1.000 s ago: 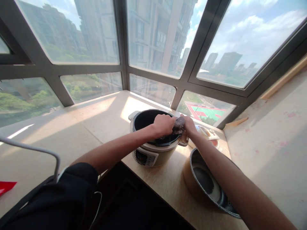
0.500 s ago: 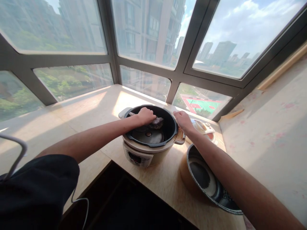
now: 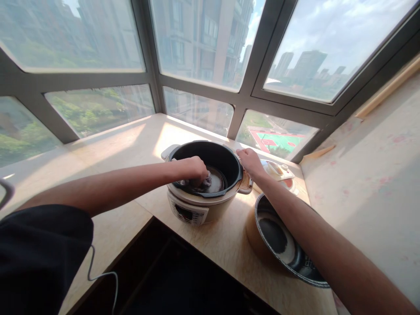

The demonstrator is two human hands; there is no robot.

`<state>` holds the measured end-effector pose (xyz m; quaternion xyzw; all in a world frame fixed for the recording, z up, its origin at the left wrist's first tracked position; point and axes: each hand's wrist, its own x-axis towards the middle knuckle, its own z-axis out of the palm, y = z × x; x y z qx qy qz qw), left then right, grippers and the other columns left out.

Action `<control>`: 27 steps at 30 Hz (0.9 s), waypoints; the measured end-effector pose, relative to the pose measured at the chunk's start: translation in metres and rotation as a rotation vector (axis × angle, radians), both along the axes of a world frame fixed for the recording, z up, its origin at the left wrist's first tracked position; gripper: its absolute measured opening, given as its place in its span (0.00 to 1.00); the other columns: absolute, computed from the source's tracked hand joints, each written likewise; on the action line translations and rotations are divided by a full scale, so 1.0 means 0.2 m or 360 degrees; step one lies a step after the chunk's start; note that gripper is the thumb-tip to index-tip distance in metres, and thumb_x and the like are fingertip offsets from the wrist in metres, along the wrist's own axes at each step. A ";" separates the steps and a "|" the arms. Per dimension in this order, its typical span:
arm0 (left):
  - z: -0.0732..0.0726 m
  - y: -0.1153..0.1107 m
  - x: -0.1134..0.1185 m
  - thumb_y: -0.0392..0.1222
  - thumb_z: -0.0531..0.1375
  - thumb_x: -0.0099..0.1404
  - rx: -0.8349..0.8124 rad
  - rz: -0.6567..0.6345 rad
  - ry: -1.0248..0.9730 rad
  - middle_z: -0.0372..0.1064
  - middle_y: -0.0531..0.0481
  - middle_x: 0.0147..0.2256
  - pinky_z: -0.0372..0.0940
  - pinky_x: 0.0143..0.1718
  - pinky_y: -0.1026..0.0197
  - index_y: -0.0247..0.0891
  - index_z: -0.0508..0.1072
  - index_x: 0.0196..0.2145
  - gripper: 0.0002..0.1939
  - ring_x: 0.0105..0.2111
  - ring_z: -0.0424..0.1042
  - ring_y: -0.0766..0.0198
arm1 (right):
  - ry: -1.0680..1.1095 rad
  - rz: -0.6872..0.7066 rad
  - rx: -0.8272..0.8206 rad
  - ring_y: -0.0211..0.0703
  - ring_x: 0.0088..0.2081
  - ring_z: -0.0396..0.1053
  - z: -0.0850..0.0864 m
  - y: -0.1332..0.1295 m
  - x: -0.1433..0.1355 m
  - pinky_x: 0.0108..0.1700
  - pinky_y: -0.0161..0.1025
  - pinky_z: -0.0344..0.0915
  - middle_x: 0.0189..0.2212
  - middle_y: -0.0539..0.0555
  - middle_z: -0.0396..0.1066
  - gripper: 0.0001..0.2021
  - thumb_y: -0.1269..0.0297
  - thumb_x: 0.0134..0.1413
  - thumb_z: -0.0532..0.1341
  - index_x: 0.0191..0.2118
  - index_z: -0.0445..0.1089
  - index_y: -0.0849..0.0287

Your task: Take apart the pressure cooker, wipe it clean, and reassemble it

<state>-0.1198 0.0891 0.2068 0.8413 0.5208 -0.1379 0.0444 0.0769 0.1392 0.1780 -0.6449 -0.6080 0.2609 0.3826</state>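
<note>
A cream electric cooker sits on the windowsill, its dark inner well uncovered. Down inside the well, my left hand is closed on a dirty greyish cloth, pressing it near the bottom on the left side. Most of the cloth is hidden under the fingers. My right hand is closed at the well's right rim and appears to grip the edge; its fingertips are partly out of sight. Below my right forearm stands the removed inner pot, dark inside and brownish outside, partly covered by that arm.
Behind my right hand lies a white lid-like part with a handle. Windows border the sill, and a papered wall closes the right side. A grey cable hangs at the front left, beside a dark recess.
My left hand has moved down and slightly left inside the cooker with the cloth, from the far wall toward the bottom. My right hand stays at the rim.
</note>
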 end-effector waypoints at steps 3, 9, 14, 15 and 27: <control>0.05 -0.05 0.06 0.38 0.67 0.48 -0.0274 -0.0326 0.0175 0.80 0.41 0.32 0.67 0.35 0.57 0.40 0.83 0.30 0.08 0.34 0.78 0.49 | 0.0005 -0.0003 0.0006 0.44 0.34 0.63 -0.01 0.01 0.00 0.40 0.41 0.58 0.30 0.51 0.68 0.13 0.51 0.53 0.57 0.29 0.65 0.56; 0.04 -0.09 0.17 0.42 0.58 0.61 -0.0192 -0.0546 -0.0037 0.79 0.38 0.43 0.68 0.38 0.57 0.39 0.81 0.44 0.16 0.40 0.78 0.49 | 0.0020 0.0038 0.0048 0.44 0.31 0.62 -0.02 0.02 0.02 0.38 0.41 0.59 0.25 0.49 0.65 0.14 0.50 0.55 0.57 0.27 0.62 0.54; -0.01 -0.02 0.21 0.44 0.61 0.56 -0.0093 -0.0257 -0.0177 0.79 0.37 0.44 0.69 0.37 0.56 0.39 0.79 0.44 0.18 0.41 0.78 0.46 | 0.0032 0.0021 0.0041 0.44 0.29 0.61 -0.02 0.02 0.02 0.36 0.41 0.58 0.23 0.49 0.64 0.15 0.50 0.55 0.56 0.25 0.61 0.54; -0.02 0.00 0.21 0.43 0.61 0.56 -0.0037 -0.0201 -0.0214 0.78 0.37 0.44 0.69 0.37 0.56 0.39 0.78 0.45 0.19 0.42 0.78 0.46 | 0.0038 0.0008 0.0034 0.43 0.29 0.61 -0.02 0.02 0.02 0.35 0.41 0.57 0.23 0.48 0.63 0.15 0.50 0.55 0.56 0.25 0.60 0.54; 0.04 0.04 0.08 0.33 0.51 0.70 0.0507 0.0012 -0.0063 0.74 0.30 0.47 0.66 0.38 0.52 0.32 0.79 0.47 0.18 0.45 0.77 0.45 | 0.0057 -0.0016 0.0020 0.44 0.30 0.63 -0.04 0.03 0.03 0.35 0.40 0.59 0.24 0.50 0.66 0.15 0.49 0.53 0.57 0.25 0.64 0.55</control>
